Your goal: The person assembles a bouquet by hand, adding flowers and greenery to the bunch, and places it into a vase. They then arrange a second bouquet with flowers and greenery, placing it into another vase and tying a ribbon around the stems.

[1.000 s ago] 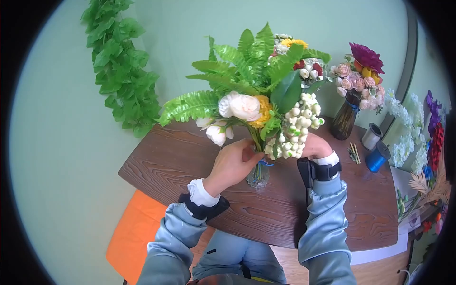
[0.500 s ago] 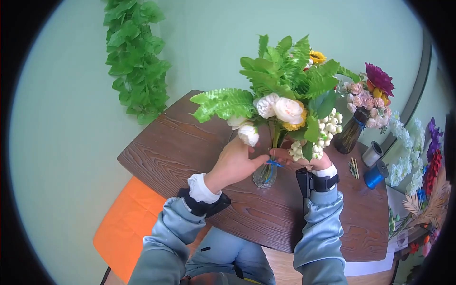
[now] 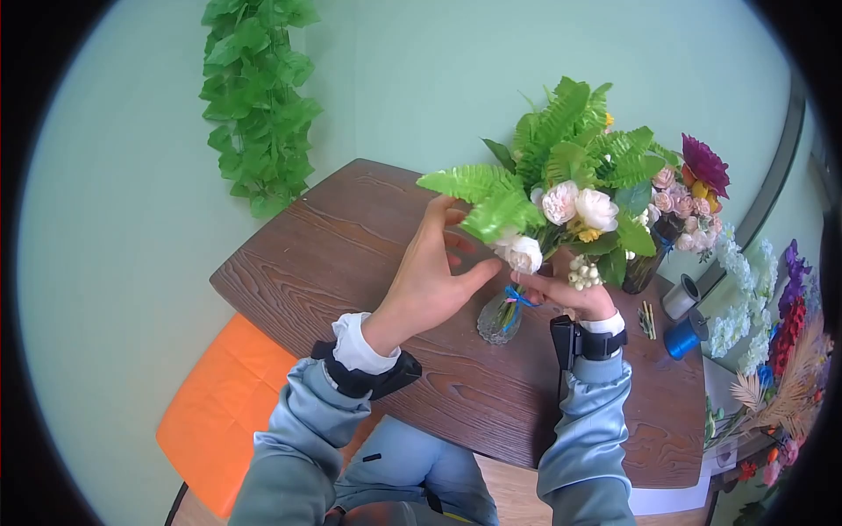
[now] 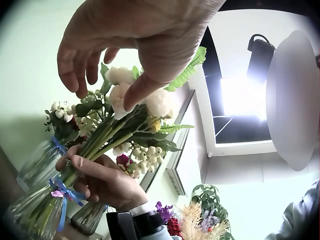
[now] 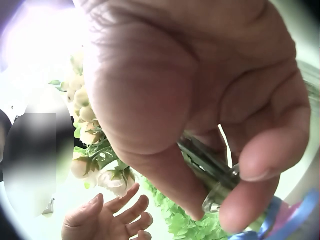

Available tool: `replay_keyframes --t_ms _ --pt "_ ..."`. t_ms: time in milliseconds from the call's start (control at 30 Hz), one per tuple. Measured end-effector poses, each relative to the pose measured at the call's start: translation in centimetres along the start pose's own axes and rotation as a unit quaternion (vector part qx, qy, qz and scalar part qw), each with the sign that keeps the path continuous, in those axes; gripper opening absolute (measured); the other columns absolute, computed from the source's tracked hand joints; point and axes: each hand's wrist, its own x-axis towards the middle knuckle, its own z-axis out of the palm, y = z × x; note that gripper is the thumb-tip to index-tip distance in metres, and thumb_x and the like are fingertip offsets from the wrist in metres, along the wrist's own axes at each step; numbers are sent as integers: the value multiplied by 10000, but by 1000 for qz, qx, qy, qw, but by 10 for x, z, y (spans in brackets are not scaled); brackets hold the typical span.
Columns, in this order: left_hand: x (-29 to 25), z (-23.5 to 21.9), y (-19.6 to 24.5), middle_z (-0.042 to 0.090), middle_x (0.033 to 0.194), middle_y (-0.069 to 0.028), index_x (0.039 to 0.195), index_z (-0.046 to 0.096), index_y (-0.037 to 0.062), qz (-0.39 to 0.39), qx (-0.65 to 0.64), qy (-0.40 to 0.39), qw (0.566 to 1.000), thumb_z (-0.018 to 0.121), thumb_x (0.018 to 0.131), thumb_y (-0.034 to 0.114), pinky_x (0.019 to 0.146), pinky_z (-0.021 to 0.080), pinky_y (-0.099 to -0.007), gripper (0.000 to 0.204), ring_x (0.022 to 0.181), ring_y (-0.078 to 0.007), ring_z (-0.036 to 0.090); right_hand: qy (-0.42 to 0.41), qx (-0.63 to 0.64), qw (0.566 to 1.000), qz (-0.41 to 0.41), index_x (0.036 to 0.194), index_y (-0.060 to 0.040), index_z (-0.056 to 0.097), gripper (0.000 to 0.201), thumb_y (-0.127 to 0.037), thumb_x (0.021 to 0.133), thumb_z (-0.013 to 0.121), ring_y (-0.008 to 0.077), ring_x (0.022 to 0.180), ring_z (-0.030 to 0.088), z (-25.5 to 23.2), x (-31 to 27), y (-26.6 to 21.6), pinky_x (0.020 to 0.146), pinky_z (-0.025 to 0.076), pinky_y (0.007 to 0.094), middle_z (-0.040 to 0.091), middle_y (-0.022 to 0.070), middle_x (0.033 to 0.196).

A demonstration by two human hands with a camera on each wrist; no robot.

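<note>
A bouquet of green fern leaves (image 3: 561, 131), pale pink and white flowers (image 3: 579, 206) and white berries (image 3: 586, 273) stands in a clear glass vase (image 3: 498, 320). Round the vase's neck is a blue ribbon (image 4: 62, 192) with a bit of pink. My right hand (image 4: 107, 180) curls its thumb and fingers round the stems (image 4: 102, 137), right at the vase's rim (image 5: 215, 200). My left hand (image 3: 430, 276) is beside the bouquet on the left, fingers spread and holding nothing; its thumb overlaps the flowers in the left wrist view.
Behind the bouquet, at right, stands a dark vase (image 3: 645, 263) of pink and purple flowers. Two spools, one silver (image 3: 681, 298) and one blue (image 3: 686, 333), stand near small sticks (image 3: 647, 320) on the wooden table (image 3: 342, 263). More flowers (image 3: 781, 351) fill the right side.
My left hand has drawn away from the stems to the left, its fingers spreading. My right hand stays at the stems. The head view has shifted, and the bouquet appears farther right.
</note>
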Motion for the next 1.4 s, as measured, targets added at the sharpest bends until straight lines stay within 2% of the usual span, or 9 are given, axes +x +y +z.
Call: replay_keyframes --t_ms 167,433,500,533,667,967,1167,1233,1400 --pt "2 0 1 495 1124 -116 1307 347 55 63 -61 9 996 682 773 119 739 469 -305 634 897 -178 565 -27 32 984 -172 933 -39 642 223 -221 807 670 78 545 571 -8 9 30 493 458 254 650 31 708" --pt "0 5 25 510 1104 -55 1258 459 84 30 -13 -30 999 692 777 80 742 445 -248 534 871 -105 550 -177 294 929 -137 1261 -31 440 457 -341 927 455 239 743 636 -28 6 39 548 525 301 592 190 1109" --pt "1 9 28 521 1085 -51 1248 472 83 57 -15 -30 998 703 773 98 744 445 -251 528 857 -104 556 -224 586 778 -28 1240 -23 457 449 -338 920 462 289 790 629 -25 -8 30 552 530 328 571 241 1119" --pt "0 11 33 534 1059 -53 1233 485 79 58 -13 -30 998 711 759 100 735 447 -258 525 839 -109 562 -86 337 935 -69 1226 -13 468 450 -348 927 443 315 777 624 -28 6 70 531 523 327 582 266 1068" --pt "0 19 40 573 910 -97 1159 503 39 174 -5 -8 985 739 738 178 622 489 -294 502 697 -174 585 -152 339 919 -130 1217 -13 480 479 -378 908 479 301 785 626 -34 30 126 523 516 312 599 243 1026" --pt "-3 26 39 639 798 -40 1023 602 2 152 -119 -15 981 594 838 -12 643 475 -209 185 694 -82 608 -66 356 932 -34 970 -54 543 287 -238 784 662 156 631 567 -32 -19 58 487 450 238 625 96 880" --pt "12 22 20 636 812 -18 999 601 25 125 -171 136 968 597 843 38 601 453 -210 157 696 -65 582 -52 193 980 -5 826 -71 582 219 -212 748 731 86 555 539 -11 -22 -5 481 425 201 630 24 774" --pt "32 17 14 601 881 -16 1001 601 39 127 -186 185 957 602 832 42 627 449 -218 168 752 -73 559 -83 138 981 -113 831 -59 594 236 -222 740 739 89 555 542 -13 -24 -13 485 430 202 639 31 780" --pt "62 11 17 603 932 -27 1032 594 -5 91 -108 48 989 613 859 82 707 462 -212 195 835 -69 556 -139 225 964 -27 807 -42 591 224 -212 747 723 118 640 571 -28 -19 -7 521 445 214 619 68 818"
